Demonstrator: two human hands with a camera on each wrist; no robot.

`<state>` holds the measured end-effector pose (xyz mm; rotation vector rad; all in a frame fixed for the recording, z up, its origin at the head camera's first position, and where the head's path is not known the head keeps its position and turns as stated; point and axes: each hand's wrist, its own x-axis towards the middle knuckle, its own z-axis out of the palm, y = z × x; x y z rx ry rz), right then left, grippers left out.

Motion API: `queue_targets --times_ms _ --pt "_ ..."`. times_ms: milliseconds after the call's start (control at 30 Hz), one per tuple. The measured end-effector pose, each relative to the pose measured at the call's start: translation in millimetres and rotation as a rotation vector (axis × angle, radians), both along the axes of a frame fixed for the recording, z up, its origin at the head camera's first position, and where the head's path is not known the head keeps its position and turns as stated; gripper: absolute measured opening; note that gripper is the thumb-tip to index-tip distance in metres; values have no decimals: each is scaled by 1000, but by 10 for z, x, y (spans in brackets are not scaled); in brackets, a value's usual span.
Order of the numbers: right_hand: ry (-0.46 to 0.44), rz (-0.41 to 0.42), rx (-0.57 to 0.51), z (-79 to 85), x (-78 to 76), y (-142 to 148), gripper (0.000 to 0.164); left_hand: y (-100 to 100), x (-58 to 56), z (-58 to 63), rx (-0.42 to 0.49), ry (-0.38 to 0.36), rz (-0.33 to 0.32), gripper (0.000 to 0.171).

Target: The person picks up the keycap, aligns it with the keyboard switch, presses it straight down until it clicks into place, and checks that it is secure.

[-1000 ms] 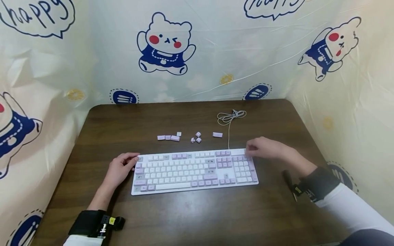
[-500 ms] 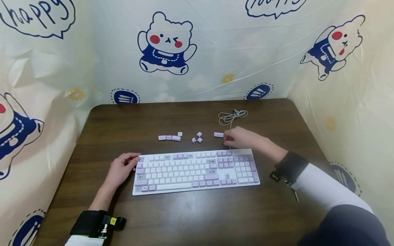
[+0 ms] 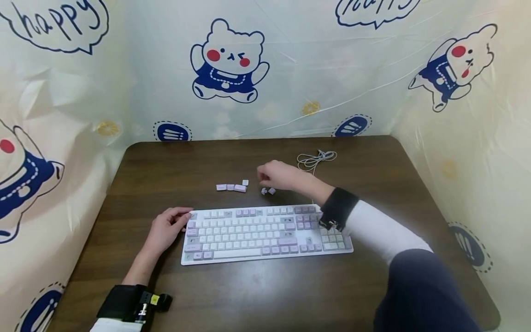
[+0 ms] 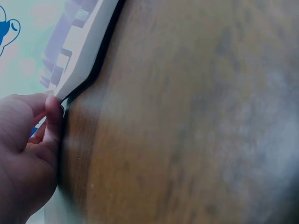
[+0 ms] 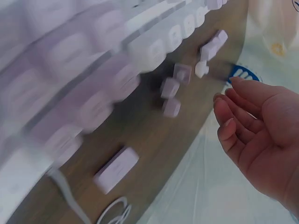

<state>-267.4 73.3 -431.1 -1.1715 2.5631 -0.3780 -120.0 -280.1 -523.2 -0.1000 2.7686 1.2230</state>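
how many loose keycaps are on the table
8: four keycaps leftmost beyond the keyboard, three keycaps mid-table, one wide keycap near the cable. In the head view, the right hand and forearm hide some.

The right hand (image 5: 259, 135) hangs, fingers loosely bent, on the far side of three small lilac keycaps (image 5: 169, 87) (clustered close together). To their left lie a white keycap (image 5: 202, 69) and a lilac row (image 5: 209, 50); to their right, a wide keycap (image 5: 117, 171). The keyboard (image 5: 105, 74), blurred, fills the near side.
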Motion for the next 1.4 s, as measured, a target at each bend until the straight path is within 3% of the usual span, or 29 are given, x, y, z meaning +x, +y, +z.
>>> queue_targets --times_ms 300,667,1067,1400 --pt "61 64 78 -183 -55 -562 8 -13 24 16 7 29 8 34" --pt "110 11 210 -278 2 -808 22 -12 27 -5 14 43 3 30" --pt "139 28 226 -291 33 -780 16 -44 22 -28 20 47 1 31" --pt "153 23 227 -122 275 -461 15 -51 28 -13 24 37 2 33"
